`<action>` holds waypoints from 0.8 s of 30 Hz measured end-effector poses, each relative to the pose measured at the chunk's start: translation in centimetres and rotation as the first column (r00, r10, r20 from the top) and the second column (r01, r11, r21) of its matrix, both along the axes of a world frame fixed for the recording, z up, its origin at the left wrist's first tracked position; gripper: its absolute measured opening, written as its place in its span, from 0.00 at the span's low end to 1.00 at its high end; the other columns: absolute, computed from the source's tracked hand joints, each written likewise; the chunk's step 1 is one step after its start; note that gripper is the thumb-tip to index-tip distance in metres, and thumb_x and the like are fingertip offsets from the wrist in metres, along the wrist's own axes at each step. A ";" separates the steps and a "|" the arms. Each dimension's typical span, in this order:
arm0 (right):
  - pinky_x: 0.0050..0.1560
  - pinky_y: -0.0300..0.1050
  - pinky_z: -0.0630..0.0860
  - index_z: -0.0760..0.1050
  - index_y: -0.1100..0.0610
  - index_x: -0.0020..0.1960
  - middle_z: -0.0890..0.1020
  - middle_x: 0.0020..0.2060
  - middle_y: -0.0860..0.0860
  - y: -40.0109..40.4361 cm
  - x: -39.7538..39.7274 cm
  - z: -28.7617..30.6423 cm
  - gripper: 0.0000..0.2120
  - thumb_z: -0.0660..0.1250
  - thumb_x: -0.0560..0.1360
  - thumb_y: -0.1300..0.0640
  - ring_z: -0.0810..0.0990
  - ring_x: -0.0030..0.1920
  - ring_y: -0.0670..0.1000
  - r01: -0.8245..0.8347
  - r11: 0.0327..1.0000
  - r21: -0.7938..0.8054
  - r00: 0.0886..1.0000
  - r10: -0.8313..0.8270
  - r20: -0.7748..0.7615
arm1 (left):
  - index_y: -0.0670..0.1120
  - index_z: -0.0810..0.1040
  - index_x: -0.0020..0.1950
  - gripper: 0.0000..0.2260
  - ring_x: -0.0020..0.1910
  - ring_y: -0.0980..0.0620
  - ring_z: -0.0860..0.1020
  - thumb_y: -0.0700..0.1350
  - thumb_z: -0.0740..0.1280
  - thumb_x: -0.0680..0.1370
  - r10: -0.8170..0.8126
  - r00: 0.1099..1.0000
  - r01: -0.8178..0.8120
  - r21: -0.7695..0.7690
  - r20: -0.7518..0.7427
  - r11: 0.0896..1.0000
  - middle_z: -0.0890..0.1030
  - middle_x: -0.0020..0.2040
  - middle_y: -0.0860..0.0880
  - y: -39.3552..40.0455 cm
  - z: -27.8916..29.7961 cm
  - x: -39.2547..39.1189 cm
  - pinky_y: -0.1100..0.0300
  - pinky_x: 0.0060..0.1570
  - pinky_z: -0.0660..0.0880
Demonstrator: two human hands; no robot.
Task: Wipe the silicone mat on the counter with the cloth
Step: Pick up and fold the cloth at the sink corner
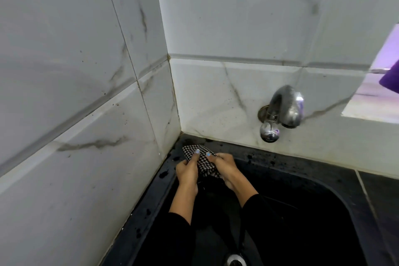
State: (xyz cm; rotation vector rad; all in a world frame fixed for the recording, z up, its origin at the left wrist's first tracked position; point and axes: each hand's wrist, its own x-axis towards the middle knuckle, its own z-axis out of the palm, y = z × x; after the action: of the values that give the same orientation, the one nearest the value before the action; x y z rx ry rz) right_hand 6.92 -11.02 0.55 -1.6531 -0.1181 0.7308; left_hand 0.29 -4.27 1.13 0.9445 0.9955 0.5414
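— Looking into the sink (323,218), what's in it?

— It's a dark basin, set in the corner. A metal drain (236,260) shows at the near edge. The rest of the inside is too dark to tell.

— And the cloth (203,161)?

— It has small black-and-white checks and is bunched up, held over the far left corner of the sink, close to where the two tiled walls (75,71) meet.

— How are the hands?

— Close together, both gripping the cloth. The left hand (187,170) has fingers curled round its left side, thumb on top. The right hand (224,168) pinches the right side. Both arms wear black sleeves (257,207).

— Anything else?

— A chrome tap (282,112) sticks out of the far wall, right of the hands. Something purple (389,83) shows at the far right edge.
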 end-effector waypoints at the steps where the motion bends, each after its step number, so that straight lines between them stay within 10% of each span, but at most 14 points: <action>1: 0.37 0.45 0.79 0.77 0.59 0.39 0.83 0.39 0.56 -1.5 -0.8 0.6 0.09 0.66 0.75 0.56 0.83 0.38 0.53 -0.008 0.998 0.069 0.999 0.011 -0.042 | 0.36 0.78 0.48 0.10 0.42 0.45 0.80 0.43 0.71 0.74 0.009 1.000 -0.009 -0.013 0.020 1.000 0.81 0.47 0.40 -1.1 0.6 -0.5 0.57 0.39 0.76; 6: 0.42 0.43 0.80 0.78 0.63 0.51 0.83 0.47 0.58 -10.0 -4.2 2.5 0.09 0.61 0.78 0.61 0.82 0.45 0.52 0.019 0.962 0.273 0.984 0.031 -0.178 | 0.36 0.76 0.50 0.10 0.48 0.43 0.78 0.42 0.69 0.74 0.008 0.999 -0.004 -0.088 0.050 0.996 0.78 0.48 0.40 -7.7 3.1 -3.2 0.51 0.49 0.76; 15: 0.45 0.45 0.78 0.75 0.59 0.60 0.81 0.51 0.55 -24.8 -8.8 3.6 0.12 0.60 0.79 0.59 0.80 0.48 0.52 0.197 0.904 0.379 0.961 -0.102 -0.256 | 0.36 0.77 0.50 0.07 0.38 0.48 0.78 0.36 0.69 0.73 -0.208 0.970 0.226 -0.149 0.127 0.963 0.80 0.45 0.41 -21.2 4.7 -6.6 0.57 0.36 0.77; 24: 0.36 0.38 0.80 0.77 0.65 0.47 0.84 0.38 0.55 -41.5 -13.2 4.8 0.05 0.66 0.72 0.68 0.83 0.37 0.49 0.195 0.878 0.438 0.920 -0.009 -0.392 | 0.37 0.78 0.49 0.06 0.41 0.46 0.80 0.34 0.69 0.73 -0.313 0.925 0.334 -0.070 0.216 0.940 0.81 0.44 0.41 -36.9 3.5 -9.0 0.54 0.43 0.78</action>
State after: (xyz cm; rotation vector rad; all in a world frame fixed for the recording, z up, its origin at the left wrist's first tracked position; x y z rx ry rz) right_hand -6.30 -52.49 5.33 -1.0225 0.0696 0.8504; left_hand -8.67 -41.19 4.65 0.9162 0.6598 0.2946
